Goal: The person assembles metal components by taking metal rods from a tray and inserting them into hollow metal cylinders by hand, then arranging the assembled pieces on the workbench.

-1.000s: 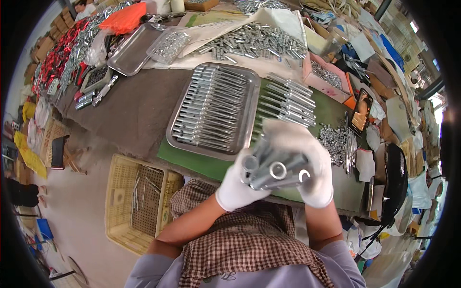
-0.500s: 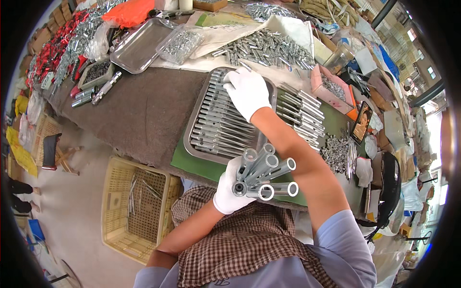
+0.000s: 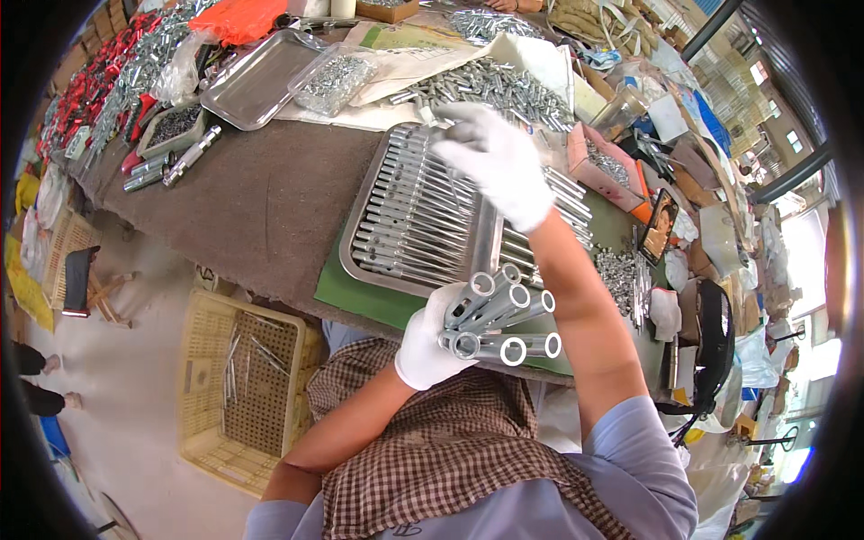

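My left hand, in a white glove, is closed round a bundle of several shiny metal tubes. Their hollow ends point up and to the right, in front of the bench edge. My right hand, also gloved and a little blurred, is over the far right part of a metal tray. Its thumb and fingers are apart, and I see nothing held in them. Rows of slim metal rods with thicker tubular left ends fill the tray. More metal rods lie right of it, partly behind my right forearm.
Beyond the tray lies a heap of short metal pieces on pale cloth. A pink box of small parts and a phone stand to the right. An empty-looking metal tray lies far left. A yellow crate sits below the bench.
My right hand has moved right from the tray's far rows, and its fingers have spread. My left hand still holds the tubes, turned slightly. The whole view has shifted a little.
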Demonstrator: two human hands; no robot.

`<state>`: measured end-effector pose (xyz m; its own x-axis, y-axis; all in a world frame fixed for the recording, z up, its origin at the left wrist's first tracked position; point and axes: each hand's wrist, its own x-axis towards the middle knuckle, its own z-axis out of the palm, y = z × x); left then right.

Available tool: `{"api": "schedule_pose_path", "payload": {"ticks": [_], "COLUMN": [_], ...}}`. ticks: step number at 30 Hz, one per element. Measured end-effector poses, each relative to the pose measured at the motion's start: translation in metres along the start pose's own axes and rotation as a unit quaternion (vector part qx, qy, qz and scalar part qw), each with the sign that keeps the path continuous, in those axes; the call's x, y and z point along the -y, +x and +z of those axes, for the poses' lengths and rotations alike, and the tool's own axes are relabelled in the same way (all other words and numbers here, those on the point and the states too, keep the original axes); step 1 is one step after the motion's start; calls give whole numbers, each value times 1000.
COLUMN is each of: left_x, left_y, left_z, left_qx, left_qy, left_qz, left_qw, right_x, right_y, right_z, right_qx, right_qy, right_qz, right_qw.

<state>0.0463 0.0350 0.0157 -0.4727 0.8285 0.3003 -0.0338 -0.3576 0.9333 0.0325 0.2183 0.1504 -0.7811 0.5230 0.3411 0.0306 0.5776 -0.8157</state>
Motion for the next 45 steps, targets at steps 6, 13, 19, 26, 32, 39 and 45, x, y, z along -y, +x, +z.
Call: {"api": "schedule_pose_path", "payload": {"ticks": [6, 13, 19, 26, 32, 39, 45], "left_x": [-15, 10, 2, -1, 0, -1, -19], "left_y": [4, -4, 1, -6, -1, -6, 9], "left_z": [-1, 0, -2, -4, 2, -2, -2], "left_qx": [30, 8, 59, -34, -55, -155, 9], "left_qy": [106, -28, 47, 80, 133, -348, -598], "left_qz": [70, -64, 3, -52, -25, -220, -314], "left_qw": [992, 998, 997, 995, 989, 898, 737], "right_x": [87, 90, 77, 46, 42, 46, 22], "right_y": [-61, -98, -106, -108, -104, -97, -69], "right_z": [-62, -67, -63, -47, -52, -58, -61], "right_qx": [-88, -73, -7, 49, 45, 162, 157], "right_qy": [174, 138, 227, -85, -93, 56, 144], "right_qz": [-48, -81, -101, -158, -221, -70, -36], "right_qw": [980, 984, 969, 983, 970, 983, 976]}}
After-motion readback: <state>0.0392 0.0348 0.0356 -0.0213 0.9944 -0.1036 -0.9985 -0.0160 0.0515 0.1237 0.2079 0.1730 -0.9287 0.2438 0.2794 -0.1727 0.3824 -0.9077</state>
